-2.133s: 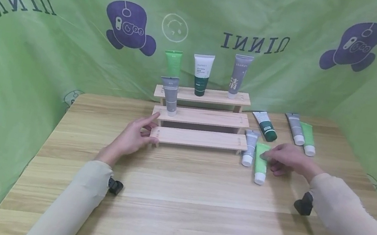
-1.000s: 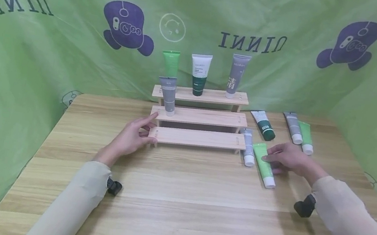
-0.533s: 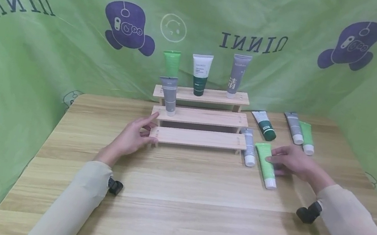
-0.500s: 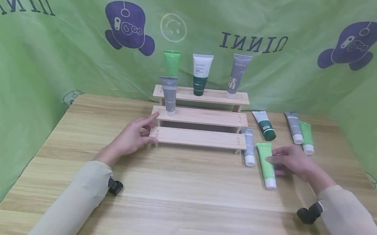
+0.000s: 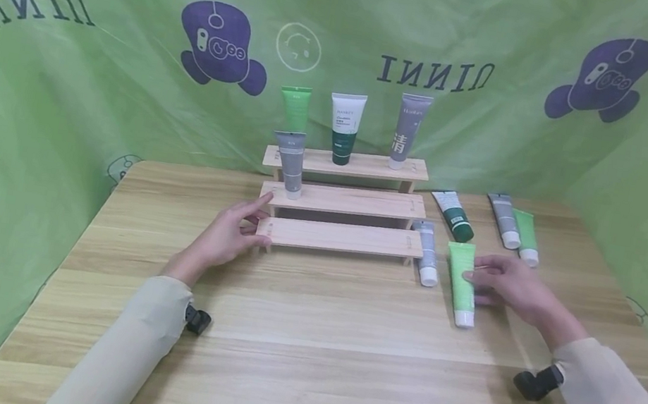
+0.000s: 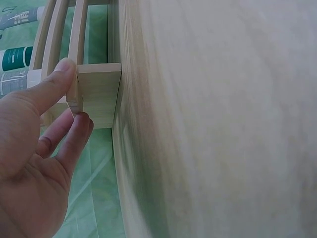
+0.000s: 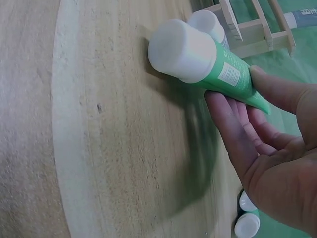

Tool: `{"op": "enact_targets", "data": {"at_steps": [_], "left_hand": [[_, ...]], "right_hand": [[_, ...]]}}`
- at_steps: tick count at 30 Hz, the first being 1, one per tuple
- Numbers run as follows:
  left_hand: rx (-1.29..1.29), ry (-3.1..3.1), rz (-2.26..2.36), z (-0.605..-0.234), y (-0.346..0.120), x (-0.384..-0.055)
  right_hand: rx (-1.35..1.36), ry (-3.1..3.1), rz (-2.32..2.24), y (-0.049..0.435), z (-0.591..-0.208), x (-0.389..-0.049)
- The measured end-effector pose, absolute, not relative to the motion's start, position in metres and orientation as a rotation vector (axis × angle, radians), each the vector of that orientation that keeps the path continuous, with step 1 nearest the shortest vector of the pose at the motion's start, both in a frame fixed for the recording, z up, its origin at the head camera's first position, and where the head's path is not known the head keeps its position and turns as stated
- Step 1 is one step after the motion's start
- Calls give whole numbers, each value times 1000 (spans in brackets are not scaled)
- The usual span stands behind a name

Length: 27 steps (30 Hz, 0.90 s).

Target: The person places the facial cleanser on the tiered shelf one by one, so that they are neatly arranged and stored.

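Observation:
My left hand [image 5: 222, 236] pinches the left end of the lowest step of a three-tier wooden display stand [image 5: 344, 237]; the left wrist view shows thumb and fingers on either side of the board. With my right hand [image 5: 512, 288] I grip a light green squeeze tube [image 5: 461, 275] between thumb and fingers, its white cap toward me. In the right wrist view this tube [image 7: 232, 75] is off the table, its shadow beneath. Just left of it lies a grey tube [image 5: 427, 251], partly hidden by the stand. A grey tube [image 5: 290, 161] stands on the middle step's left end.
On the top step stand a green tube [image 5: 296, 106], a white and dark green tube [image 5: 345, 127] and a purple-grey tube [image 5: 409, 130]. Lying at the right back are another white and green tube [image 5: 454, 215], a grey tube [image 5: 504, 220] and a green tube [image 5: 527, 237].
The right hand has taken hold of the green tube lying beside the grey one, turned it slightly and drawn it a little to the right. My left hand stays on the stand.

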<state>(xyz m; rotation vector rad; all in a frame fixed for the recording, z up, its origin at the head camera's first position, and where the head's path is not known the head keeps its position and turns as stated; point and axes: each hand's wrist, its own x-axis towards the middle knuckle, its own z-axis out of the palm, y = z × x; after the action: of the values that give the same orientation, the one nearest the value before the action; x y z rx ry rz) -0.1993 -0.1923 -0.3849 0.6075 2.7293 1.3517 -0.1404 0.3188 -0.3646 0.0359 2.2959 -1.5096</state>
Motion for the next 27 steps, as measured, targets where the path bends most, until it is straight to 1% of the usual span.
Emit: {"op": "enact_targets", "data": {"at_steps": [14, 27], "left_hand": [[609, 2725, 1346, -384, -188, -204], [593, 2734, 1361, -386, -192, -201]], "right_hand": [[-18, 2334, -1604, 309, -357, -126], [-109, 2378, -1675, 271, -344, -126]]}}
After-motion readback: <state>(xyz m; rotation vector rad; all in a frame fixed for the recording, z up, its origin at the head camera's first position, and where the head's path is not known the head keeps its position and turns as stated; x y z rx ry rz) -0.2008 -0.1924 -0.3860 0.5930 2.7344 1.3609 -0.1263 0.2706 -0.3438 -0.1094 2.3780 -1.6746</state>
